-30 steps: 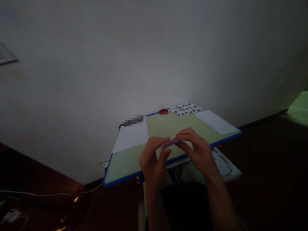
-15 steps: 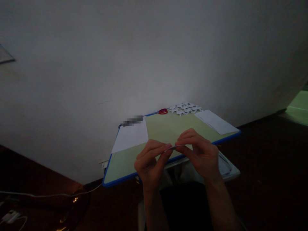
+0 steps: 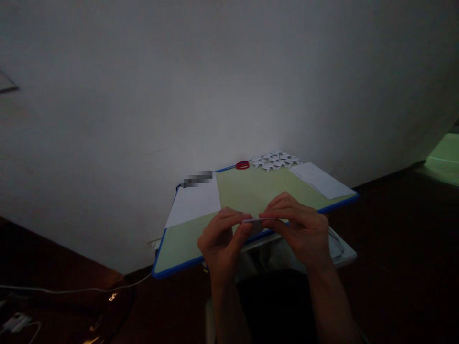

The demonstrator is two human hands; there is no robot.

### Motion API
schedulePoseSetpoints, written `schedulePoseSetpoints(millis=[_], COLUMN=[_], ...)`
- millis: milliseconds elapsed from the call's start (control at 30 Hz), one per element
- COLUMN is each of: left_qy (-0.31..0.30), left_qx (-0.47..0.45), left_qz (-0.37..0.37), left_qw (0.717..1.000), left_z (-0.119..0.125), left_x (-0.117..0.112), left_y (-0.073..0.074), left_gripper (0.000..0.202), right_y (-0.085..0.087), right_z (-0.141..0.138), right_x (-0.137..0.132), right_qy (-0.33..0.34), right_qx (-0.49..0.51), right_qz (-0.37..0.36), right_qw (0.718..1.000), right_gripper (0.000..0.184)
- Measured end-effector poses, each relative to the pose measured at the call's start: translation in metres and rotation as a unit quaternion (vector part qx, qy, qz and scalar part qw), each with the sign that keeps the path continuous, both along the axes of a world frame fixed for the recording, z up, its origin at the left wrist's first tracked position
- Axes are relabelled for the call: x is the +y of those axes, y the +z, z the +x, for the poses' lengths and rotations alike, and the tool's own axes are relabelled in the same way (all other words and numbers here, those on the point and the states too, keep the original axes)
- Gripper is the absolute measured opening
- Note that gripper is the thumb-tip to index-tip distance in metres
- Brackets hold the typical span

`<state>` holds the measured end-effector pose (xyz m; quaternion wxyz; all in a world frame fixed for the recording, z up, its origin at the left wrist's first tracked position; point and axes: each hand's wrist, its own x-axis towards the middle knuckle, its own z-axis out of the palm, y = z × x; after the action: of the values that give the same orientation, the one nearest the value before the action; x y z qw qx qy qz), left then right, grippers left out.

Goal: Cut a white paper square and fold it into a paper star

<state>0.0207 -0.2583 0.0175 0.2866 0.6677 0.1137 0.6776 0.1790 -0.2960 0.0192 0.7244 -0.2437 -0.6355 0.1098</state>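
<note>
A small piece of white paper (image 3: 256, 223) is stretched between my two hands above the table's near edge. My left hand (image 3: 224, 239) pinches its left end between thumb and fingers. At the other end, my right hand (image 3: 299, 227) grips it the same way. The paper shows nearly edge-on, and the fingers cover both its ends. Beyond the hands, a cluster of small folded white paper pieces (image 3: 275, 161) lies at the back of the table, beside red-handled scissors (image 3: 242, 165).
The green tabletop (image 3: 247, 188) has a blue rim and stands against a grey wall. A white sheet (image 3: 195, 203) lies at its left, more white paper (image 3: 322, 180) at its right. Below the right side is a white tray-like surface (image 3: 346, 255). A cable (image 3: 79, 290) runs at lower left.
The paper was slightly arched and now looks flatter, with more of its face showing between the hands. The hands have moved a little apart; both keep their pinch.
</note>
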Motion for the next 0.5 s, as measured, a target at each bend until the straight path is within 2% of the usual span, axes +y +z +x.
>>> schedulePoseSetpoints(millis=[233, 333, 500], left_qy=[0.017, 0.034, 0.041], left_qx=[-0.003, 0.004, -0.008], left_qz=[0.010, 0.022, 0.037], left_qw=[1.000, 0.999, 0.998], left_z=[0.0020, 0.0012, -0.0004], left_x=[-0.0009, -0.0014, -0.0010], left_y=[0.0016, 0.0014, 0.0001], left_gripper=[0.013, 0.015, 0.018], right_y=[-0.0004, -0.0002, 0.0022], right_z=[-0.0005, -0.0030, -0.0069], right_x=[-0.0019, -0.0026, -0.0037], right_qy=[0.016, -0.001, -0.019], right_qx=[-0.002, 0.040, 0.055], right_qz=[-0.041, -0.061, -0.047], right_qw=[0.999, 0.997, 0.997], right_gripper=[0.024, 0.018, 0.015])
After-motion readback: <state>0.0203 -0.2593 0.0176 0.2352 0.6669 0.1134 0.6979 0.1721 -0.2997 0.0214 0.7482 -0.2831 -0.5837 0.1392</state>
